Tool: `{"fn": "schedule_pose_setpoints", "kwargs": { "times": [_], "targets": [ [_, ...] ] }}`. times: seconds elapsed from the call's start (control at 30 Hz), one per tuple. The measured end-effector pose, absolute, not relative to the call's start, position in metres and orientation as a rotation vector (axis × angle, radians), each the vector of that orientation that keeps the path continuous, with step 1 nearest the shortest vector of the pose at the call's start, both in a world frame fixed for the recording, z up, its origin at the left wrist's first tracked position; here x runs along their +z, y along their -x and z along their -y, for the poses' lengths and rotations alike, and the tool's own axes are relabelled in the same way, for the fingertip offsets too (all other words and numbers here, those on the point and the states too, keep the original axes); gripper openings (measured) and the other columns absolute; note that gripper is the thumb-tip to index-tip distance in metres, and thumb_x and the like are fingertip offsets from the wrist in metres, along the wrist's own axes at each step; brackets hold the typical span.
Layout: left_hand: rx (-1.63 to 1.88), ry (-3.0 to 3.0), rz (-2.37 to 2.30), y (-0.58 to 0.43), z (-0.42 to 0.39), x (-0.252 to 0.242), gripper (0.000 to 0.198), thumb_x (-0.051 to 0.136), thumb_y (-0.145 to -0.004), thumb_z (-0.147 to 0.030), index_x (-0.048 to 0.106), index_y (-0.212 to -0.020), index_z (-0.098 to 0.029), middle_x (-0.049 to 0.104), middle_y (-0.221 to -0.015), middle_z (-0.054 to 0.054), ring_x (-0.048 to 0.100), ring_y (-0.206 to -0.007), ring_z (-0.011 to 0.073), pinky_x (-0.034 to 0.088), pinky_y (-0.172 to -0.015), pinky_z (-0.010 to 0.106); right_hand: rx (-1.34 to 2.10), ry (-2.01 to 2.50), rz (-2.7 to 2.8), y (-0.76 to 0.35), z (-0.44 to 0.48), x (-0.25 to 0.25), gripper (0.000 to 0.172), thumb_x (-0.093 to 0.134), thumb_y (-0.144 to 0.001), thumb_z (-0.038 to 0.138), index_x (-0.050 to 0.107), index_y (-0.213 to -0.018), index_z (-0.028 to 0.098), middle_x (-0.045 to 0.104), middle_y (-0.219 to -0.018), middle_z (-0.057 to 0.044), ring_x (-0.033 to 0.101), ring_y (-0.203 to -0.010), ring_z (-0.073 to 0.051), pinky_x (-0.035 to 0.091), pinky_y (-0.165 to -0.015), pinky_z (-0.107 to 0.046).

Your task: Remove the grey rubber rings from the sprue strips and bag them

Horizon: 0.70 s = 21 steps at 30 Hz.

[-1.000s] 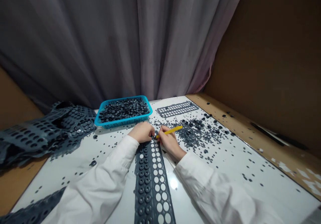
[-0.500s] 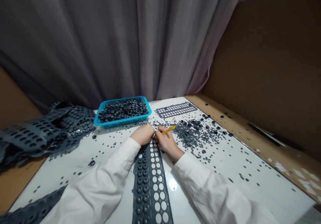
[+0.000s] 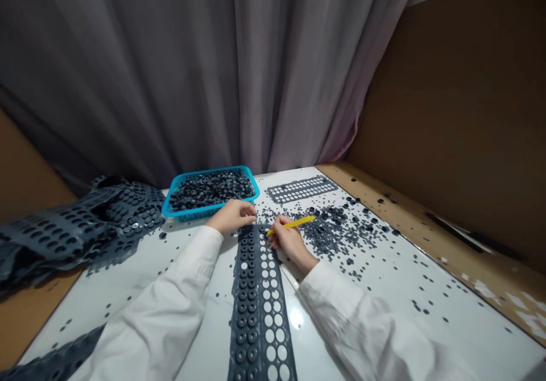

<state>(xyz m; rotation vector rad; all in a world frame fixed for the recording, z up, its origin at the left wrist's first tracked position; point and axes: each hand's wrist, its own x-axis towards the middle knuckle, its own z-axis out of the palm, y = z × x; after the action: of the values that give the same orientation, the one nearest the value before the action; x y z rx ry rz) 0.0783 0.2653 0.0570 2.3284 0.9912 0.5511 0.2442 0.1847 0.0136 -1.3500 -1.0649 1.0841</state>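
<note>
My left hand [image 3: 232,216] sits curled just above the top end of a dark grey perforated rubber strip [image 3: 258,307], its fingertips near the strip's edge. Small round rubber rings fill part of the strip's holes, while other holes show white. My right hand [image 3: 290,242] grips a yellow pen-like tool [image 3: 294,222], whose tip is beside the strip's upper right edge. Nothing shows in my left fingers, though a small piece could be hidden there.
A blue plastic basket [image 3: 211,192] full of dark rings stands behind my left hand. Loose rings lie spread over the white table [image 3: 367,290]. A perforated strip [image 3: 301,189] lies at the back, and a heap of strips [image 3: 77,227] lies at the left. Cardboard and a curtain surround the table.
My left hand has shifted up and left, toward the basket. The strip's top end now reaches further up the table. The yellow tool points further right.
</note>
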Motion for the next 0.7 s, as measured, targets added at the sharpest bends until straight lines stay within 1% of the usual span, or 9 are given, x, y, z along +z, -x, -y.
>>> {"fn": "schedule_pose_setpoints", "kwargs": {
  "times": [0.13,0.27,0.33,0.43,0.53,0.7],
  "targets": [
    [0.509,-2.357,-0.973,-0.09,-0.263,0.04,0.019,0.058,-0.07,-0.026,0.068,-0.081,-0.013,0.066,-0.07,0.004,0.058,-0.062,0.0146,0.044,-0.06,0.023,1.086,1.35,1.026,-0.248,-0.189,0.01,0.01,0.044,-0.067,0.025,0.04,-0.059,0.021,0.051,-0.041,0.005,0.046,-0.032,-0.008,0.034,-0.031,-0.016],
    [0.497,-2.398,-0.952,-0.094,-0.261,0.037,0.023,0.052,-0.074,-0.023,0.067,-0.089,-0.014,0.065,-0.072,0.003,0.057,-0.064,0.0138,0.043,-0.063,0.023,1.073,1.355,1.016,-0.248,-0.189,0.009,0.01,0.043,-0.068,0.024,0.04,-0.059,0.021,0.05,-0.04,0.006,0.047,-0.032,-0.009,0.034,-0.031,-0.016],
    [0.488,-2.426,-0.929,-0.095,-0.26,0.038,0.023,0.049,-0.075,-0.019,0.068,-0.089,-0.016,0.066,-0.076,0.003,0.057,-0.067,0.0137,0.043,-0.066,0.023,1.071,1.359,1.019,-0.248,-0.188,0.009,0.01,0.044,-0.067,0.024,0.04,-0.058,0.021,0.049,-0.04,0.006,0.047,-0.032,-0.009,0.034,-0.031,-0.016],
    [0.472,-2.467,-0.904,-0.097,-0.258,0.038,0.021,0.051,-0.073,-0.017,0.068,-0.084,-0.015,0.065,-0.077,0.003,0.056,-0.066,0.0134,0.042,-0.065,0.023,1.073,1.364,1.032,-0.248,-0.189,0.009,0.011,0.044,-0.068,0.024,0.04,-0.058,0.021,0.049,-0.04,0.007,0.047,-0.032,-0.009,0.034,-0.031,-0.017],
    [0.454,-2.505,-0.881,-0.099,-0.256,0.037,0.019,0.057,-0.068,-0.017,0.067,-0.084,-0.015,0.063,-0.077,0.003,0.054,-0.063,0.0129,0.042,-0.061,0.022,1.088,1.367,1.049,-0.249,-0.191,0.009,0.013,0.043,-0.069,0.025,0.039,-0.058,0.021,0.048,-0.039,0.007,0.048,-0.032,-0.01,0.035,-0.03,-0.018],
    [0.433,-2.578,-0.853,-0.104,-0.253,0.036,0.023,0.057,-0.064,-0.011,0.065,-0.085,-0.015,0.061,-0.075,0.002,0.054,-0.068,0.0142,0.041,-0.065,0.022,1.092,1.37,1.073,-0.248,-0.191,0.013,0.013,0.042,-0.07,0.024,0.036,-0.058,0.022,0.045,-0.038,0.007,0.044,-0.029,-0.01,0.033,-0.029,-0.019]
  ]
}}
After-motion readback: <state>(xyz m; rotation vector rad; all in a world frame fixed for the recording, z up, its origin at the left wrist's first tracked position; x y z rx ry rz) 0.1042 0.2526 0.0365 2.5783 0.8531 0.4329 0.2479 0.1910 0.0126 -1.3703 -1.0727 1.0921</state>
